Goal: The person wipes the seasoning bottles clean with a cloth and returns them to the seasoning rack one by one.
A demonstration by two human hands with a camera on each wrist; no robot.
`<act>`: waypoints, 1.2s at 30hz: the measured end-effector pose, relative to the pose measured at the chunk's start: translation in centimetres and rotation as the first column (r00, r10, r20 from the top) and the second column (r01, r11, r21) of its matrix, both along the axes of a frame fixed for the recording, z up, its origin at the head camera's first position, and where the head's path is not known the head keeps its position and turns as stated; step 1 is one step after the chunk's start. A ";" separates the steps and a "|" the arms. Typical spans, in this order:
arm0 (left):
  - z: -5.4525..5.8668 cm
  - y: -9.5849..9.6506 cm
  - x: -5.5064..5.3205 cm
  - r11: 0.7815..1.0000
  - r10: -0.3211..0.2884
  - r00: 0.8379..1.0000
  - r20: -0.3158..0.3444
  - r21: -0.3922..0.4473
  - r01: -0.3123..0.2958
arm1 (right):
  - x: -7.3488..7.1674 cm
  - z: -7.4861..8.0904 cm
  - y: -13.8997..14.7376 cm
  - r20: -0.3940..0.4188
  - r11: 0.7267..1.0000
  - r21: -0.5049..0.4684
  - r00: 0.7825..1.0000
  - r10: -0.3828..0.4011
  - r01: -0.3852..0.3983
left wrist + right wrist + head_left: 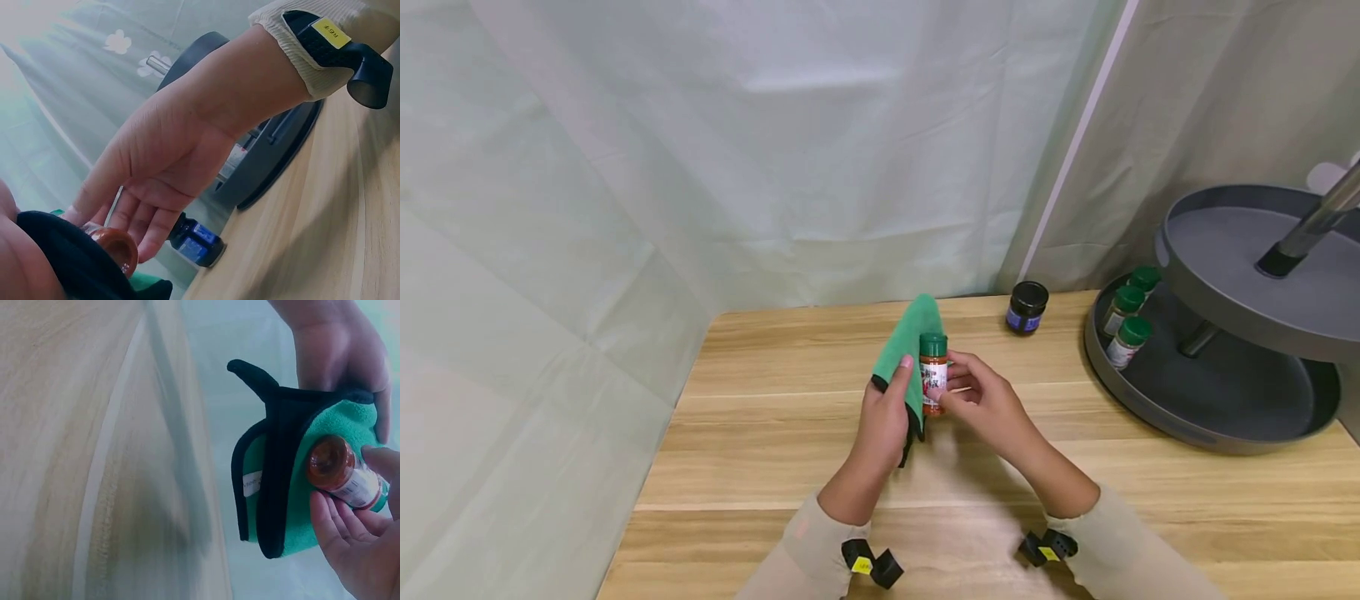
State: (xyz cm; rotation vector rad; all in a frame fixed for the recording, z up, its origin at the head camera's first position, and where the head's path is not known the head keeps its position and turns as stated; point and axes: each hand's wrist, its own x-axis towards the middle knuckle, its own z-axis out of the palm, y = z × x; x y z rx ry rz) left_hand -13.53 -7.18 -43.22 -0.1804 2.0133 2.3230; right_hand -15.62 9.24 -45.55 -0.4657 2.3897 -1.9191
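Note:
A spice jar (933, 375) with a green cap, white label and reddish contents is held upright above the table by my right hand (985, 400), its thumb and fingers on the jar's sides. My left hand (883, 417) grips a folded green cloth (904, 337) with black edging, thumb on the near face. The cloth lies against the jar's left side. From the right wrist view, the jar's round base (328, 461) faces the camera in front of the cloth (300, 531). In the left wrist view the cloth's dark edge (69, 250) hides part of the jar.
A black-lidded jar (1027, 308) with a blue label stands near the table's back edge. At right is a grey two-tier round rack (1217, 433); several green-capped spice jars (1127, 343) stand on its lower tier. Pale curtains (850, 167) hang behind the wooden table (760, 467).

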 end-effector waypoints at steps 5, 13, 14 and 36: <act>0.2 0.1 0.2 0.999 -0.027 1.000 0.007 -0.019 0.027 | -0.2 0.1 0.1 0.007 0.999 0.017 0.999 -0.049 0.049; 0.2 0.4 0.2 0.996 -0.071 0.997 0.031 -0.045 0.073 | -0.5 0.5 0.7 0.049 0.991 -0.086 0.994 -0.100 0.104; 0.3 0.4 0.2 0.995 -0.083 0.996 0.031 -0.051 0.085 | -0.6 0.5 0.7 0.049 0.988 -0.098 0.992 -0.112 0.117; -0.1 0.1 0.1 1.000 -0.008 1.000 -0.019 -0.020 0.008 | 0.0 0.2 0.1 0.057 1.000 -0.022 0.998 0.017 -0.015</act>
